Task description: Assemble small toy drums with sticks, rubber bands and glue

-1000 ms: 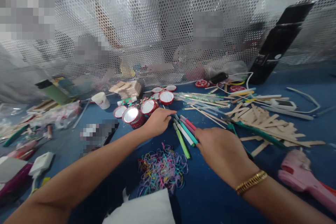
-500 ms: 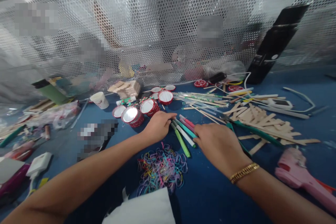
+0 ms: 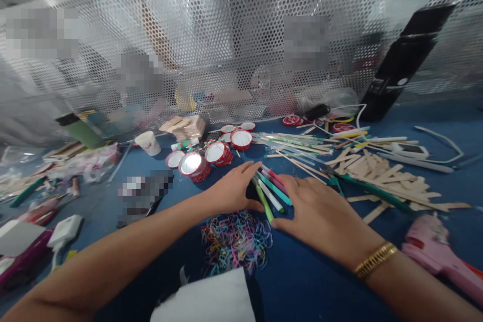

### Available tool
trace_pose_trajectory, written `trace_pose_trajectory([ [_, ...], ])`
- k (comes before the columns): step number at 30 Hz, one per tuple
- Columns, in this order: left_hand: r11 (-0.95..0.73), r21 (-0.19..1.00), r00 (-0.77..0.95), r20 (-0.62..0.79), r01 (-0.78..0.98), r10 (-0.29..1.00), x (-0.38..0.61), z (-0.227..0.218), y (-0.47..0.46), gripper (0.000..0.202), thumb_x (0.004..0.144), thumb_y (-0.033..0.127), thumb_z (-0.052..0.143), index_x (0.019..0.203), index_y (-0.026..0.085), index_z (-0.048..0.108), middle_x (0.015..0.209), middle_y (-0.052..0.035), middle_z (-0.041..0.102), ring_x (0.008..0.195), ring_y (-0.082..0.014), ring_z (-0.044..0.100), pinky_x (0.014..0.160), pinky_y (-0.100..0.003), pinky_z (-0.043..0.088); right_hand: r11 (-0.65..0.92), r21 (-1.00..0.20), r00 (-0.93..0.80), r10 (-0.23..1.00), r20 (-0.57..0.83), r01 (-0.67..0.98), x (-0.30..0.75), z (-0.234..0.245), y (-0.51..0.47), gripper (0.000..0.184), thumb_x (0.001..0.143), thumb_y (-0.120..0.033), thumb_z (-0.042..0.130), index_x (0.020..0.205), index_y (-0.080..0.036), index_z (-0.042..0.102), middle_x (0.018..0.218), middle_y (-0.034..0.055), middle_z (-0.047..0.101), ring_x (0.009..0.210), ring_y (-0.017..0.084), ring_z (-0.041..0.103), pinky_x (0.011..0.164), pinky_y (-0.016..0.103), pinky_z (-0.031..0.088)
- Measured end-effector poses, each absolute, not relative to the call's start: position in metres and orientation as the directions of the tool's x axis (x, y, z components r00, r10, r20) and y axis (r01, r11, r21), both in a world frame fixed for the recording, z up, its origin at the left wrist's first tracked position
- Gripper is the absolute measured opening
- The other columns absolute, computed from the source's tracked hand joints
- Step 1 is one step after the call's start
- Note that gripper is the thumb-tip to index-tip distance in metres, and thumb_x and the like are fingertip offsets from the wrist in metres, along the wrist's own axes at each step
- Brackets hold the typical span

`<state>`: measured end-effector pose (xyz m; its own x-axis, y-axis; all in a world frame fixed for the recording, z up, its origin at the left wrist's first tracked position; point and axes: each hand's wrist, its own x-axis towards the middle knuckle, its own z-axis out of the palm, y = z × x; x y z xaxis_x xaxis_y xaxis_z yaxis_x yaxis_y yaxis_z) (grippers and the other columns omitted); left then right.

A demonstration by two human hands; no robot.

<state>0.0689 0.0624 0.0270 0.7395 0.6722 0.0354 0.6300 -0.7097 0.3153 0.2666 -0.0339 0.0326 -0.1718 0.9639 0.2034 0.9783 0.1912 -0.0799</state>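
Note:
Several felt-tip markers lie side by side on the blue table between my hands: a light green marker (image 3: pixel 264 202), a white marker with a green end (image 3: pixel 270 195), a teal marker (image 3: pixel 276 188) and a pink marker (image 3: pixel 272 176). My left hand (image 3: pixel 236 188) curves around their far left side, thumb and fingers apart. From the right, my right hand (image 3: pixel 315 206) spreads thumb and fingers about their near ends. Its thumb tip is by the light green marker, and its fingers are beside the pink one. Just below lies a tangle of colourful small rubber bands (image 3: pixel 237 244).
Red-and-white miniature drums (image 3: pixel 194 166) stand behind my left hand, near a paper cup (image 3: pixel 148 143). Craft sticks (image 3: pixel 388 176) and green-handled scissors (image 3: pixel 373 191) lie right, above a pink glue gun (image 3: pixel 430 244). A perforated metal screen (image 3: pixel 241 35) rises behind. White material (image 3: pixel 207 297) is in front.
My right hand has opened from its pinch on the markers, its thumb now spread away. My left hand's thumb and fingers have also spread apart around the bunch.

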Motion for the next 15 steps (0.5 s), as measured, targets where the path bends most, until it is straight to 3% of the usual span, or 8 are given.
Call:
trace_pose_trajectory([
  [3,-0.713,0.365,0.753,0.047,0.598,0.656,0.0713,0.0239,0.0644,0.104,0.069,0.043,0.082,0.153,0.017,0.027,0.159,-0.0194,0.032,0.147,-0.0326,0.032,0.12,-0.05,0.031,0.226,-0.097,-0.207,0.963,0.174,0.969,0.268,0.0308,-0.0348,0.079,0.066,-0.051,0.079,0.131,-0.015,0.053,0.106,0.013,0.069,0.101,0.03,0.062,0.085,0.039,0.047],
  [9,-0.698,0.413,0.749,0.054,0.585,0.66,0.0725,0.0255,0.0588,0.096,0.071,0.029,0.081,0.152,0.018,0.03,0.156,-0.0178,0.038,0.143,-0.0335,0.039,0.119,-0.051,0.035,0.226,-0.08,-0.212,0.965,0.152,0.971,0.2664,0.0351,-0.0316,0.06,0.07,-0.037,0.08,0.121,-0.017,0.057,0.097,0.0101,0.07,0.093,0.028,0.065,0.077,0.036,0.047],
  [15,-0.687,0.438,0.739,0.072,0.58,0.67,0.0732,0.0284,0.0605,0.092,0.07,0.028,0.08,0.15,0.019,0.036,0.15,-0.0167,0.047,0.136,-0.0363,0.048,0.112,-0.052,0.044,0.225,-0.14,-0.209,0.97,0.122,0.964,0.2676,0.0353,-0.025,0.06,0.073,-0.035,0.079,0.124,-0.018,0.053,0.097,0.0088,0.071,0.097,0.027,0.066,0.078,0.033,0.045],
])
